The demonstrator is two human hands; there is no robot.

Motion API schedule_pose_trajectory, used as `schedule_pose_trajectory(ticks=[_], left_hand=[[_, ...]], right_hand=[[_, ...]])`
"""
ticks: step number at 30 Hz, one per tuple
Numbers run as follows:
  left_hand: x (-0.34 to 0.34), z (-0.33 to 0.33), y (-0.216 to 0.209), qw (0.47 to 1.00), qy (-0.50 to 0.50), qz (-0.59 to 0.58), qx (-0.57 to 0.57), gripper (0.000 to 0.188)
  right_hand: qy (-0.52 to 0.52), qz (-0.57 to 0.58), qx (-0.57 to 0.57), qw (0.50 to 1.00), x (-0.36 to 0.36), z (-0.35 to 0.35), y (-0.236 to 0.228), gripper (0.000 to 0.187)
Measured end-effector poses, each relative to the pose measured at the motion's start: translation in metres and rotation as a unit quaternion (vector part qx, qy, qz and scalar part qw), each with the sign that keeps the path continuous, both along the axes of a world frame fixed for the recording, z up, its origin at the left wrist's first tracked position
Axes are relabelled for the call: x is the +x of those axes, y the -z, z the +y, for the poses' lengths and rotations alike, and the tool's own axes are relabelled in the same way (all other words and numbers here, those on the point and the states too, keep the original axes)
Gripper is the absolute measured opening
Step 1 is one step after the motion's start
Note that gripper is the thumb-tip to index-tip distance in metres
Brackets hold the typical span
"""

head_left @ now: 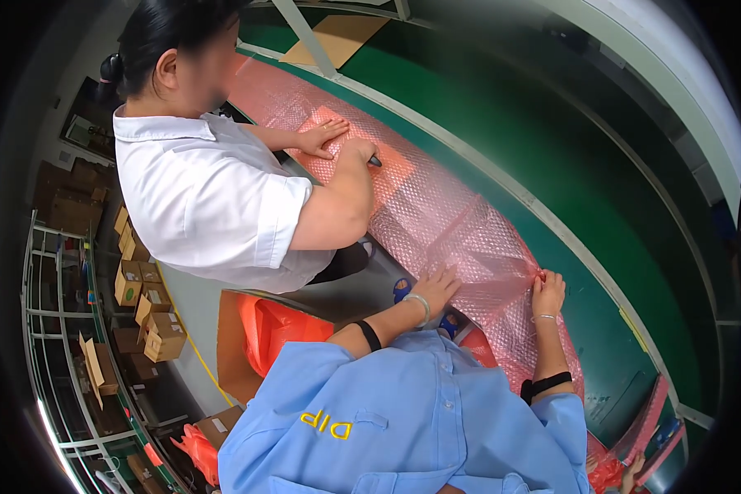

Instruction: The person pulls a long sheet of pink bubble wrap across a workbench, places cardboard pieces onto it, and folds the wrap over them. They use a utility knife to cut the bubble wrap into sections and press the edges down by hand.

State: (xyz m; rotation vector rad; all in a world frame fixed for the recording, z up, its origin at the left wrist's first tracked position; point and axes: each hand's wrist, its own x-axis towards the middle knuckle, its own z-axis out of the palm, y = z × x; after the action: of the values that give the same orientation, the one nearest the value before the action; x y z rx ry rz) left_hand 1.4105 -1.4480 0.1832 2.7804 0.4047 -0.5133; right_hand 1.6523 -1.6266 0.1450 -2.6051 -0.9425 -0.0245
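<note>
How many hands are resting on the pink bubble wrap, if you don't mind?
4: the left hand and right hand near its lower end, and the co-worker's two hands farther up the bubble wrap.

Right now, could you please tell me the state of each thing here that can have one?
Bubble wrap: pink sheet spread along the green table, creased, not rolled.
Left hand: open, flat on the bubble wrap.
Right hand: fingers pinched on the bubble wrap's edge.
Co-worker's hands: one flat on the bubble wrap, the other closed around a dark tool.
Cardboard box: open, orange bag inside.
</note>
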Motion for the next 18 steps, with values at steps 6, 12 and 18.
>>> schedule_pose_trajectory(ticks=[6, 12, 18], left_hand=[[-0.009, -0.019, 0.009, 0.994, 0.079, -0.042, -0.058, 0.053], [-0.011, -0.029, 0.018, 0.986, 0.127, -0.079, -0.07, 0.053], [0.0, -0.028, 0.014, 0.982, 0.148, -0.076, -0.087, 0.056]], right_hand=[[0.0, 0.017, 0.003, 1.0, 0.001, -0.001, 0.0, 0.019], [-0.023, 0.022, 0.058, 0.998, 0.009, 0.006, -0.009, 0.016], [-0.039, 0.002, -0.003, 0.999, 0.016, -0.013, -0.016, 0.016]])
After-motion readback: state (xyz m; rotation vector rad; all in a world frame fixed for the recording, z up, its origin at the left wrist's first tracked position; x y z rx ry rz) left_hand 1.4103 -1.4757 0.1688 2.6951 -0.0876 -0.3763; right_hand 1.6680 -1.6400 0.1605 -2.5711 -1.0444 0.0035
